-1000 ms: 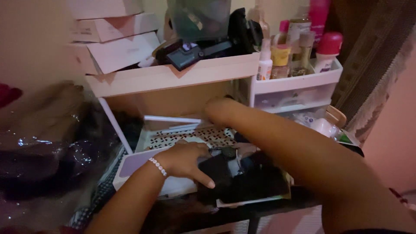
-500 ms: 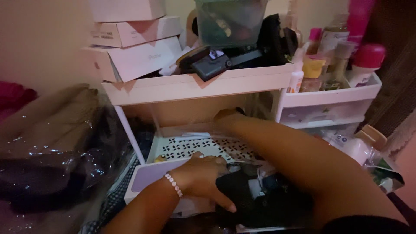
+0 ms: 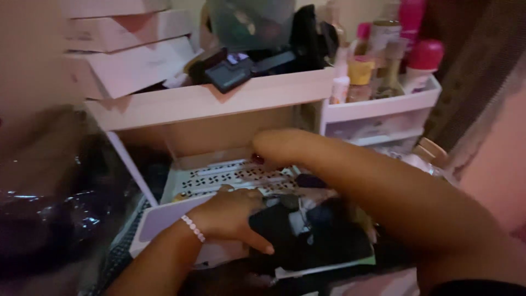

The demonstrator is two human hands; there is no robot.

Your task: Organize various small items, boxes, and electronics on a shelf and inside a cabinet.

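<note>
Low at six o'clock, the left hand (image 3: 230, 216) lies palm-down, wrist bent, fingers spread loosely over a pile of dark items (image 3: 312, 235) and a pale flat box (image 3: 164, 216); it grips nothing that shows. At twelve o'clock from it, the right hand (image 3: 274, 145) reaches under the white shelf (image 3: 208, 98), curled above a perforated white tray (image 3: 219, 175); whether it holds anything cannot be told.

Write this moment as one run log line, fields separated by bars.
left hand: rests on dark items | right hand: over perforated white tray | shelf: above
</note>
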